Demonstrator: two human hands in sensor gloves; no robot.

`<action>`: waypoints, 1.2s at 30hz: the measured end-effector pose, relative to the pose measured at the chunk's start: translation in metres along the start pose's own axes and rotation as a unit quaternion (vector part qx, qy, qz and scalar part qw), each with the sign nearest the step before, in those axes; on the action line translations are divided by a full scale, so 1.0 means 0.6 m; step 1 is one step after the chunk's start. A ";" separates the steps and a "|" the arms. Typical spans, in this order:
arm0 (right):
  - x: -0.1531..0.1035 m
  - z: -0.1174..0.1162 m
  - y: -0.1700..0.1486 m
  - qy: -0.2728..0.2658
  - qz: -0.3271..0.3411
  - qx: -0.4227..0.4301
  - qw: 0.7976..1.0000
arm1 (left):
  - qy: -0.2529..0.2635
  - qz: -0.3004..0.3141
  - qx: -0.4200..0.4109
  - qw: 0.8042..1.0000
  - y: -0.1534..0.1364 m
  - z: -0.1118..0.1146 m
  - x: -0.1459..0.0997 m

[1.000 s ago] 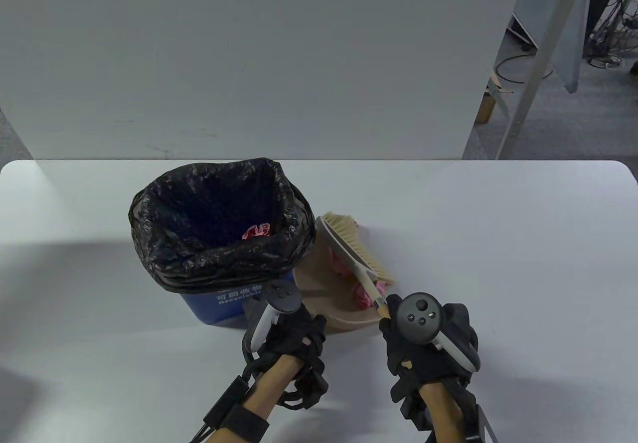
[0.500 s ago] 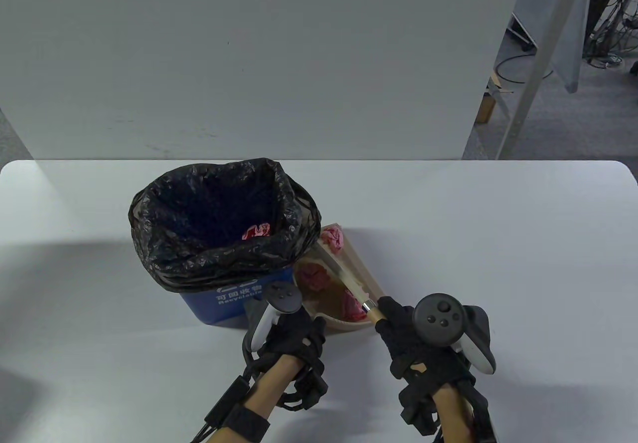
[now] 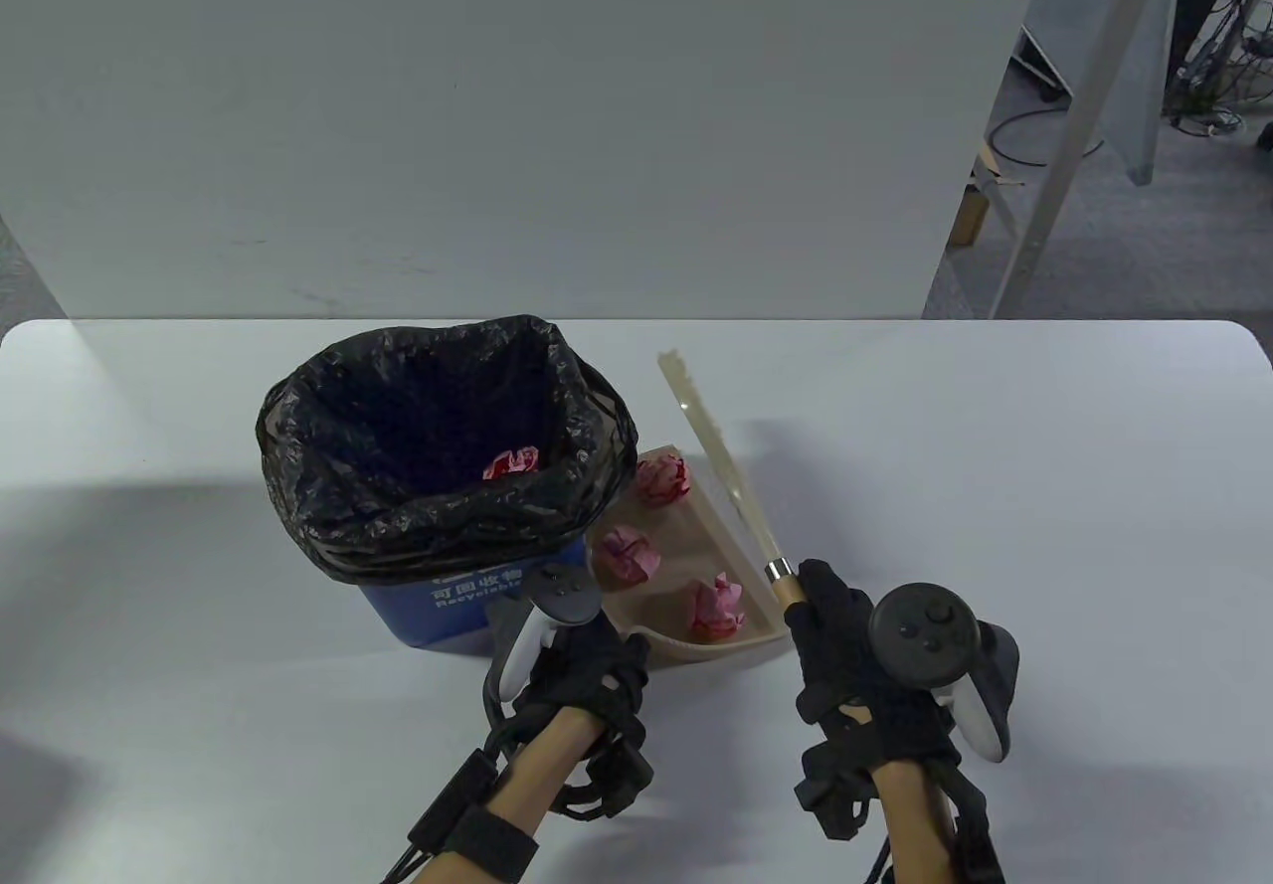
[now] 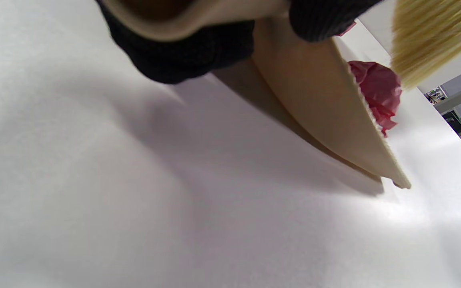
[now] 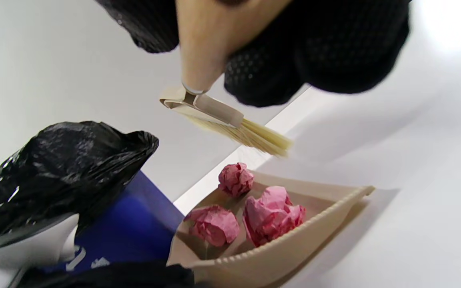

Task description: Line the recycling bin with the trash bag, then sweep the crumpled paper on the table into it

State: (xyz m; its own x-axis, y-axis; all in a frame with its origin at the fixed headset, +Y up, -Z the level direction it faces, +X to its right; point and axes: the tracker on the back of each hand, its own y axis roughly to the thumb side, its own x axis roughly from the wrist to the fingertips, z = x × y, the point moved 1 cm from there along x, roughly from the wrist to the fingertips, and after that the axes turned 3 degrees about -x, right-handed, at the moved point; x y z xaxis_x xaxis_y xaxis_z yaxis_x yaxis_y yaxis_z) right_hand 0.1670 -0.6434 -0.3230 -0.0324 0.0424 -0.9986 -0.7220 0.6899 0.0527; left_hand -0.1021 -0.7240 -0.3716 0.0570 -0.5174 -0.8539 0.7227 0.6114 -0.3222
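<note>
A blue recycling bin (image 3: pixel 467 611) lined with a black trash bag (image 3: pixel 328 486) stands left of centre, with one pink paper ball (image 3: pixel 510 461) inside. A beige dustpan (image 3: pixel 731 551) lies against its right side and holds three pink crumpled paper balls (image 3: pixel 663 479) (image 3: pixel 627 554) (image 3: pixel 718 606). My left hand (image 3: pixel 597 660) grips the dustpan's handle; in the left wrist view the dustpan's underside (image 4: pixel 318 108) is tilted off the table. My right hand (image 3: pixel 840 640) grips the wooden handle of a brush (image 3: pixel 721 471), held raised above the dustpan's right edge. Its bristles (image 5: pixel 262 140) hang clear of the paper balls (image 5: pixel 272 214).
The white table (image 3: pixel 995 486) runs wide to the right and left of the bin. A grey panel (image 3: pixel 497 128) stands behind the table's far edge. Cables and a metal leg (image 3: pixel 1054 168) show on the floor at far right.
My right hand moved right and lifted the brush out of the dustpan, swinging its head up and away. The three paper balls now lie uncovered in the dustpan. The left hand stayed put.
</note>
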 end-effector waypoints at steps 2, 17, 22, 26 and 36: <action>0.003 -0.005 -0.002 -0.007 -0.009 -0.013 1.000 | -0.006 -0.001 -0.003 1.000 0.000 0.001 0.000; 0.013 -0.025 -0.011 0.087 -0.016 0.031 0.996 | -0.022 0.016 -0.016 0.999 -0.003 -0.002 0.002; 0.011 -0.005 -0.034 0.030 -0.056 0.084 0.994 | -0.026 0.036 -0.032 0.998 -0.002 -0.004 0.002; 0.007 0.016 -0.057 -0.025 -0.089 0.127 0.988 | -0.051 0.053 -0.052 0.996 0.002 -0.003 -0.002; -0.003 0.060 -0.114 -0.121 -0.158 0.144 0.969 | -0.056 0.126 -0.113 0.984 0.025 -0.033 -0.042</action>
State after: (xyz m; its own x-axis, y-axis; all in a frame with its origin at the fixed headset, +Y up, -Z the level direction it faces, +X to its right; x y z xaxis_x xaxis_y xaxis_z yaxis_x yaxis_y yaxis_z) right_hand 0.2411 -0.6647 -0.3247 0.3470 -0.0595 -0.9360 -0.4462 0.8673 -0.2206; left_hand -0.1065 -0.6898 -0.3629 0.2999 -0.3875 -0.8717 0.5049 0.8398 -0.1995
